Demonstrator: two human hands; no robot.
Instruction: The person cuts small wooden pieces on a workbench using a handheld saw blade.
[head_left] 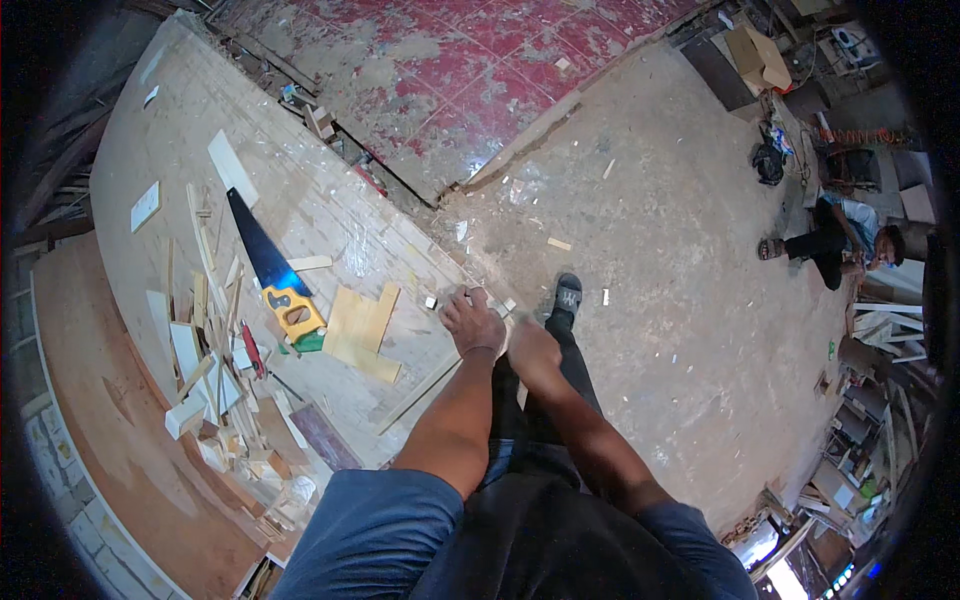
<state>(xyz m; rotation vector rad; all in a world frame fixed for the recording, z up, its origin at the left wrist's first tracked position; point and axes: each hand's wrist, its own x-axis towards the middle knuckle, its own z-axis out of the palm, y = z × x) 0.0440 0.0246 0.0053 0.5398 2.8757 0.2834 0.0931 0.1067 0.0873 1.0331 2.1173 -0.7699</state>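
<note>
The left hand [472, 322] is laid, fingers bent, at the edge of the workbench [330, 185] beside a small pale block [509, 304], the right hand [533, 350] is curled fist-like, and what either grips cannot be told.

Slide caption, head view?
Left hand and right hand close together at the edge of a worktop, yellow-handled saw to their left.

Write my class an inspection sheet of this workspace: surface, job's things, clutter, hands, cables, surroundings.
Surface: pale worktop, scuffed and stained.
Job's things: small white block by the left hand; yellow-handled handsaw lying farther left.
Clutter: wood offcuts strewn along the worktop's left side.
Hands: left at the edge, right hand blurred beside it; grips unclear.
Cables: orange coil far right, cord or hose unclear.
Surroundings: red tiled floor ahead, seated person at right.
</note>
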